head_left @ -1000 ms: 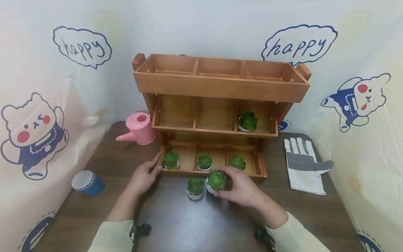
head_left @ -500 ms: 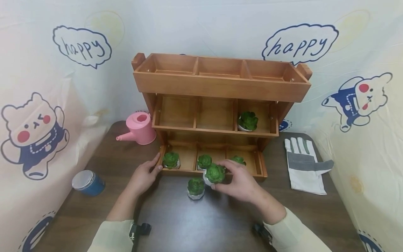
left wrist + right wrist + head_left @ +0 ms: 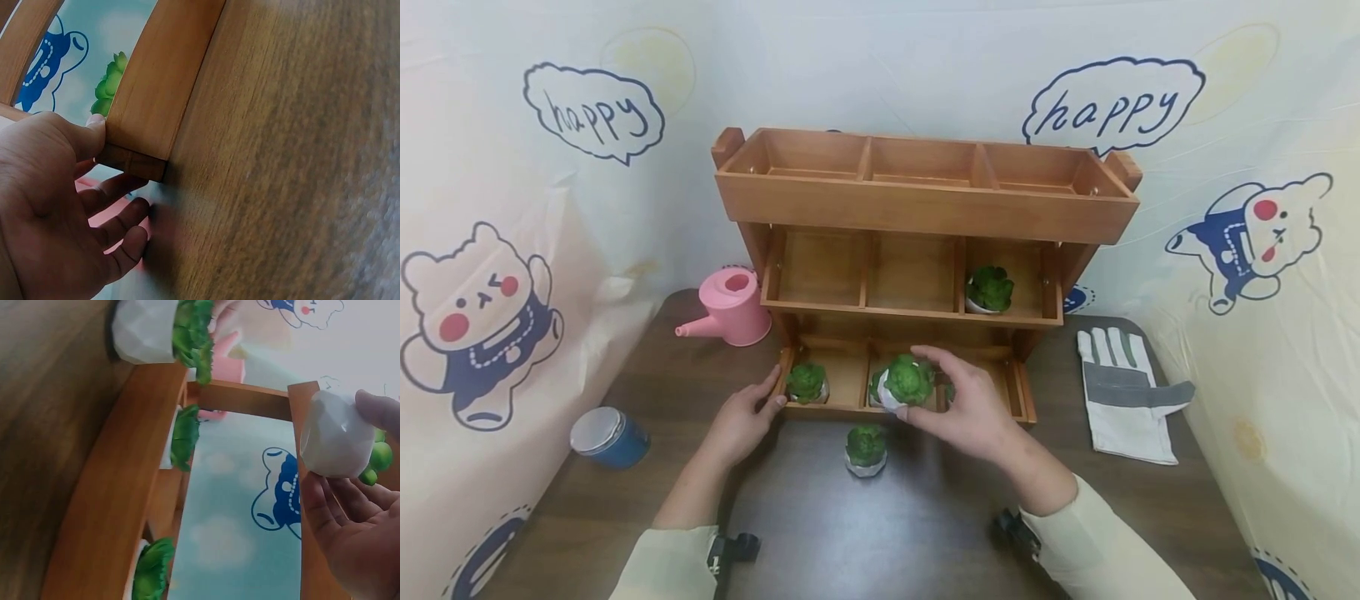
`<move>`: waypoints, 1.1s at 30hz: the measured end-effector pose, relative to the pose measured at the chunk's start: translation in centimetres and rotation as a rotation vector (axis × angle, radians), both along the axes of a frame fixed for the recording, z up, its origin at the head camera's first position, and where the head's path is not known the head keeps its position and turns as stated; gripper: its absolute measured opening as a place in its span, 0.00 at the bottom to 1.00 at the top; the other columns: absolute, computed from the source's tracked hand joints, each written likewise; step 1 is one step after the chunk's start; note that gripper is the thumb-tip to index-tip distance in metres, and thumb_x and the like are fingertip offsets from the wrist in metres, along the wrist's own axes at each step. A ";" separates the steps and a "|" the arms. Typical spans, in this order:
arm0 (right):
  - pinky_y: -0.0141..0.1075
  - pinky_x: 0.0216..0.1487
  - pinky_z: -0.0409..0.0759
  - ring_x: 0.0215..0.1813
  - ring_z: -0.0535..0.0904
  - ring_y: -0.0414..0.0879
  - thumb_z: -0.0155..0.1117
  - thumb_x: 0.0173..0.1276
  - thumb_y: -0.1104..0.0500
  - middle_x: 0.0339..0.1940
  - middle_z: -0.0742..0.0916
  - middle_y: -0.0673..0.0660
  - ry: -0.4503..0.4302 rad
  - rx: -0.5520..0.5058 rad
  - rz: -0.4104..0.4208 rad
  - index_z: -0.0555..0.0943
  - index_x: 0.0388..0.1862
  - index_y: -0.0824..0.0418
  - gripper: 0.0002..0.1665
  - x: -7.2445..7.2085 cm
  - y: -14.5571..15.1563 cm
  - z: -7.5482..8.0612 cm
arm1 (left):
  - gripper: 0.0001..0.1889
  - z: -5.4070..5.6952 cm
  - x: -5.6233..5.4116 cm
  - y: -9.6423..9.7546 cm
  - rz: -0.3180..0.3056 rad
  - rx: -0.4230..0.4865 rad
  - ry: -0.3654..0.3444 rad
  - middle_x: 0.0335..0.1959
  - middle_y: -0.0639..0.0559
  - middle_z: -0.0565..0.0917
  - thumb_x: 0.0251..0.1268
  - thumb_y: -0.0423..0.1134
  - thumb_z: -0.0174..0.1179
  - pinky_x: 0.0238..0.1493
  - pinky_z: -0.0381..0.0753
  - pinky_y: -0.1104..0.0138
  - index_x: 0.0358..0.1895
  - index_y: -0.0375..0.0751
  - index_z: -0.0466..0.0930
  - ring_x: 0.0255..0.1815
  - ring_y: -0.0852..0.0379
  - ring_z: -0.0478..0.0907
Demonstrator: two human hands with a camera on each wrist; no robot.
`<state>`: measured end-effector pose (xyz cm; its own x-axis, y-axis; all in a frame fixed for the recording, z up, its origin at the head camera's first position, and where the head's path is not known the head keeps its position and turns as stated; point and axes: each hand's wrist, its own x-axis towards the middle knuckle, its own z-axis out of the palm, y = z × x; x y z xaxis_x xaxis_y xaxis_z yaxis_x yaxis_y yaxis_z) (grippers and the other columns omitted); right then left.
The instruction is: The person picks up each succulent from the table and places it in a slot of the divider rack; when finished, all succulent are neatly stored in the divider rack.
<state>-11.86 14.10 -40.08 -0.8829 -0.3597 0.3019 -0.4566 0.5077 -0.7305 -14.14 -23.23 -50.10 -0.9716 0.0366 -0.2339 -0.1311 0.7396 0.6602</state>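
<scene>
My right hand (image 3: 972, 410) holds a small potted succulent (image 3: 908, 381) between thumb and fingers, raised in front of the bottom tier. Its white faceted pot (image 3: 337, 434) shows in the right wrist view. At the lower left corner of the three-tier wooden planter shelf (image 3: 925, 204), my left hand (image 3: 747, 421) grips the wood, thumb against the corner in the left wrist view. Another succulent (image 3: 807, 382) sits in the bottom left compartment. Two more in the bottom tier are mostly hidden behind my right hand and its plant. One loose succulent (image 3: 866, 450) stands on the table before the shelf.
A succulent (image 3: 989, 289) sits in the middle tier's right compartment. Left of the shelf is a pink watering can (image 3: 735, 307), with a blue lidded jar (image 3: 610, 436) nearer me. A grey-and-white glove (image 3: 1126, 394) lies on the right of the table (image 3: 925, 533).
My right hand has lifted the held succulent up and forward, from near the table to before the bottom tier's middle compartment. My left hand stays at the shelf's corner.
</scene>
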 end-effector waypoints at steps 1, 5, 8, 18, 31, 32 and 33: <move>0.39 0.46 0.86 0.49 0.86 0.46 0.85 0.55 0.51 0.55 0.87 0.48 0.007 -0.006 -0.002 0.76 0.71 0.54 0.45 -0.1 -0.1 0.1 | 0.35 0.0 0.0 0.0 -0.001 0.001 0.004 0.78 0.33 0.66 0.80 0.58 0.52 0.71 0.60 0.30 0.84 0.63 0.52 0.77 0.29 0.60; 0.40 0.50 0.87 0.49 0.86 0.44 0.85 0.55 0.51 0.53 0.87 0.48 0.045 -0.026 -0.001 0.78 0.68 0.54 0.42 -0.6 -0.3 0.6 | 0.34 -0.1 0.0 0.0 -0.007 -0.001 0.018 0.77 0.33 0.67 0.81 0.58 0.52 0.70 0.61 0.30 0.84 0.63 0.52 0.77 0.29 0.62; 0.40 0.51 0.86 0.49 0.86 0.43 0.86 0.54 0.52 0.52 0.88 0.48 0.078 -0.037 -0.001 0.79 0.66 0.54 0.41 -1.0 -0.4 1.0 | 0.35 -0.2 0.0 0.0 -0.008 -0.003 0.019 0.77 0.33 0.67 0.80 0.58 0.52 0.70 0.61 0.31 0.84 0.63 0.52 0.77 0.29 0.62; 0.41 0.55 0.84 0.52 0.84 0.40 0.86 0.53 0.52 0.53 0.89 0.47 0.123 -0.060 -0.030 0.81 0.63 0.55 0.39 -2.2 -0.9 3.0 | 0.35 -0.1 0.0 -0.1 -0.002 0.011 0.009 0.77 0.33 0.67 0.80 0.58 0.52 0.70 0.61 0.31 0.84 0.63 0.52 0.77 0.29 0.62; 0.52 0.59 0.82 0.55 0.83 0.43 0.86 0.54 0.53 0.54 0.88 0.49 0.154 -0.111 -0.047 0.81 0.63 0.55 0.38 -3.6 -1.5 4.8 | 0.35 -0.1 0.0 -0.1 -0.017 0.015 0.017 0.77 0.33 0.67 0.80 0.59 0.53 0.70 0.62 0.31 0.84 0.62 0.52 0.76 0.29 0.63; 0.53 0.60 0.82 0.55 0.82 0.43 0.86 0.54 0.53 0.54 0.88 0.49 0.163 -0.114 -0.050 0.81 0.63 0.55 0.38 -3.7 -1.6 4.9 | 0.35 -0.1 0.0 -0.1 -0.018 0.013 0.019 0.77 0.33 0.67 0.80 0.59 0.52 0.70 0.62 0.31 0.84 0.62 0.52 0.76 0.29 0.63; 0.53 0.60 0.81 0.56 0.82 0.43 0.86 0.53 0.53 0.55 0.88 0.49 0.172 -0.116 -0.053 0.81 0.63 0.56 0.38 -3.8 -1.6 5.0 | 0.35 -0.1 0.0 -0.1 -0.018 0.011 0.022 0.77 0.33 0.67 0.80 0.59 0.52 0.70 0.62 0.31 0.84 0.62 0.52 0.76 0.29 0.63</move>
